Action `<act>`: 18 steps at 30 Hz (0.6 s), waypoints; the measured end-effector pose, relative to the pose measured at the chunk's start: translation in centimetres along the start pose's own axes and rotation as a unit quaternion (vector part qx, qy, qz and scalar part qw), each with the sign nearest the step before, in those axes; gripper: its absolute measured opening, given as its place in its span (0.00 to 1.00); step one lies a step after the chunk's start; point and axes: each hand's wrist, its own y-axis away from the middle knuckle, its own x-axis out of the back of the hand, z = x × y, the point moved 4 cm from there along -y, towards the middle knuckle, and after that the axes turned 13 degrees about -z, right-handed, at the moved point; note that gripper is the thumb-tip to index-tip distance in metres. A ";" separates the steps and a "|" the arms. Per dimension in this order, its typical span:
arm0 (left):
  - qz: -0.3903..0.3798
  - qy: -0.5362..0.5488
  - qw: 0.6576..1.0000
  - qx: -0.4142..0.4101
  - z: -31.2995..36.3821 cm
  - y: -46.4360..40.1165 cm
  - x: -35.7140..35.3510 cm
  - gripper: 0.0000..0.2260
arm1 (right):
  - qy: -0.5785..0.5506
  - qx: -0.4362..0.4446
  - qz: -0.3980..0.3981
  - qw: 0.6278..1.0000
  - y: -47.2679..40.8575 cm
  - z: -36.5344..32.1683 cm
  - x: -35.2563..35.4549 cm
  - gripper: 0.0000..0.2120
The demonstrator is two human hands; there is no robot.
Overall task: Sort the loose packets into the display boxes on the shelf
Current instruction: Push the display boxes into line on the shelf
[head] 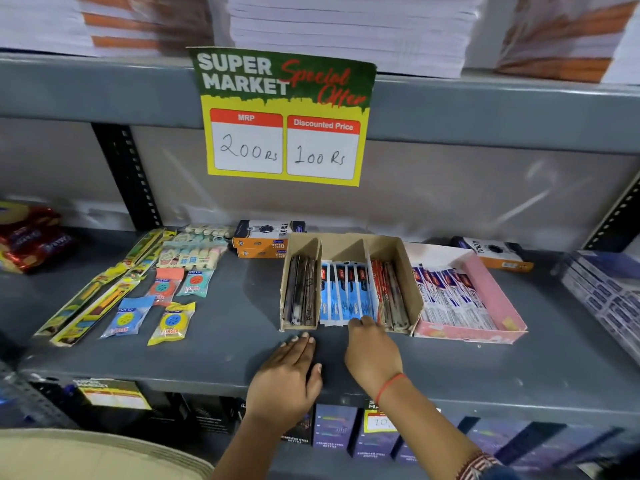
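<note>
Right hand point(372, 351), fingertips touching the near ends of blue-and-white flat packets point(346, 294) in the brown cardboard divided box point(408, 271); long axes run away from it. Left hand point(289, 379) lies flat, empty.

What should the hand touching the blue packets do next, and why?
Probably nudge the blue packets back into the middle slot of the brown box. Their front ends poke out past its open front edge, and the right hand's fingertips already rest on them. The left hand lies flat on the shelf, holding nothing.
</note>
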 end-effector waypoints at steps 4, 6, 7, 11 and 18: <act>0.001 0.007 1.000 0.003 -0.1 -0.1 -0.2 0.17 | 0.007 0.012 0.004 1.000 -0.4 -0.4 -0.2 0.19; -0.004 0.007 1.000 0.005 -0.2 -0.2 -0.3 0.17 | 0.004 0.023 0.004 1.000 -0.5 -0.7 -0.1 0.19; -0.003 0.004 1.000 0.005 -0.2 -0.1 -0.3 0.17 | -0.003 0.023 0.012 1.000 -0.5 -0.8 -0.1 0.18; -0.007 0.003 1.000 0.007 -0.1 -0.1 -0.2 0.22 | -0.001 0.051 0.070 0.996 -0.9 -1.3 0.1 0.21; -0.011 0.002 1.000 0.003 -0.2 -0.2 -0.1 0.18 | 0.026 0.035 -0.038 0.998 -2.1 -1.6 -0.6 0.27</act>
